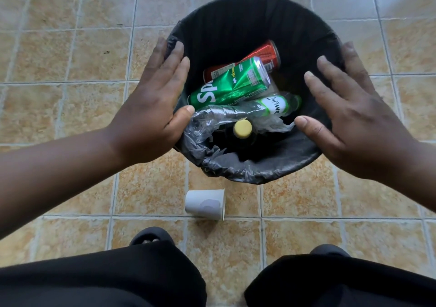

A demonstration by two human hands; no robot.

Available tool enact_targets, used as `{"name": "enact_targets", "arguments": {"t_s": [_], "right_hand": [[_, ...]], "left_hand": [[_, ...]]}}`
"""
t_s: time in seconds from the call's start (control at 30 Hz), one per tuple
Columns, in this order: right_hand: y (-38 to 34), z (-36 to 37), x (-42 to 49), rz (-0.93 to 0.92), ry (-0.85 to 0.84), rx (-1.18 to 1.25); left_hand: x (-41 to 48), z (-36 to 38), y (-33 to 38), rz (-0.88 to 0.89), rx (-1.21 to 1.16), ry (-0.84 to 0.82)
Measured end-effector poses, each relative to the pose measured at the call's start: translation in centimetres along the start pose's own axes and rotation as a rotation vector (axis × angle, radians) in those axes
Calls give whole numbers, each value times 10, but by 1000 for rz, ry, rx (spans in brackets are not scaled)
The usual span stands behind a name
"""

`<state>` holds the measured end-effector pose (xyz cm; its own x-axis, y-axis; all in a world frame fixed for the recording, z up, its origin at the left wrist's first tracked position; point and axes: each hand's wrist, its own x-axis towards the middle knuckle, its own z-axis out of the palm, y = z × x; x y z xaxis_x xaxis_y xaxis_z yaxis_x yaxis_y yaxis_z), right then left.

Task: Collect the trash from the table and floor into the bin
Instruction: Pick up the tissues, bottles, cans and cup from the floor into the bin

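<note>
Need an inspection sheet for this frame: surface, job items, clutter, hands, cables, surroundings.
Surface: tan tiled floor; no table in view.
Job's things: bag-lined bin holds green can, red can, crushed clear bottle, yellow-capped bottle; white paper cup lies on its side on floor, outside bin.
Clutter: nothing seen.
Grippers: left hand, right hand both open, fingers straight, flanking bin rim; contact unclear.
Cables: nothing seen.
Surroundings: black trousers, dark footwear at frame bottom.

Bright, even daylight; sharp centre, wide-angle edge distortion.
</note>
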<state>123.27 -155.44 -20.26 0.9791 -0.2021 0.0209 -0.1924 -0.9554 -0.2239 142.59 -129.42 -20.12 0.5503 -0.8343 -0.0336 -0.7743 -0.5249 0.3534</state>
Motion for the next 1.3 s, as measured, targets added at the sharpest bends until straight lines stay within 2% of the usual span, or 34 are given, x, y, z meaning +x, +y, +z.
{"name": "enact_targets", "arguments": {"t_s": [0.2,0.3,0.37,0.47,0.57,0.67,0.77,0.97,1.13,1.3], "right_hand": [[1,0,1,2,16,9],[1,0,1,7,17,10],[1,0,1,9,16,11],[1,0,0,12,15,11],[2,1,0,13,14,12],[2,1,0,12,14,15],[2,0,0,17,2,17],[2,0,0,18,0,16],[2,2,0,10,7,16],[3,3,0,4,18,15]], "left_hand": [[1,-1,1,22,74,28],[2,-6,4,132,151,112],[3,-10,13,290,186,224],[-3,-17,38,655,108,350],[-26,-10,67,1015,-34,268],[-55,14,80,1170,-118,41],[-72,49,68,1176,-72,-169],[-83,110,15,925,251,-447],[-80,133,-18,834,360,-574],[-79,137,-21,811,350,-648]]}}
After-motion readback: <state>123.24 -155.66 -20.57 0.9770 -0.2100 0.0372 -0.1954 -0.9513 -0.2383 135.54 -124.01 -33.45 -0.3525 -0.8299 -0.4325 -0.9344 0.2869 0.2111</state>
